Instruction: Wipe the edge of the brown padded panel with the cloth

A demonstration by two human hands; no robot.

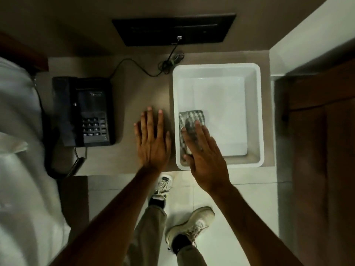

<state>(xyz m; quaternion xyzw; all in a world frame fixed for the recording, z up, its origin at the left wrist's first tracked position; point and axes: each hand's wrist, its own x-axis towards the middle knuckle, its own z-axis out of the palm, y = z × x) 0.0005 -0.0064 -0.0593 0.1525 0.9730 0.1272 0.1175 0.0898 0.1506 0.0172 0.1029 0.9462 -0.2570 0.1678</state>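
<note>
A folded grey checked cloth lies in the near left corner of a white plastic tub on the bedside table. My right hand reaches over the tub's front rim. Its fingers are stretched out flat on the cloth and not closed around it. My left hand lies flat on the tabletop just left of the tub, fingers spread, holding nothing. A dark brown panel shows at the upper left above the bed; its edge is partly cut off by the frame.
A black desk phone with a coiled cord sits on the table's left part. A black wall plate with a cable hangs behind. White bedding fills the left side and brown wooden furniture the right. My shoes stand on pale floor tiles.
</note>
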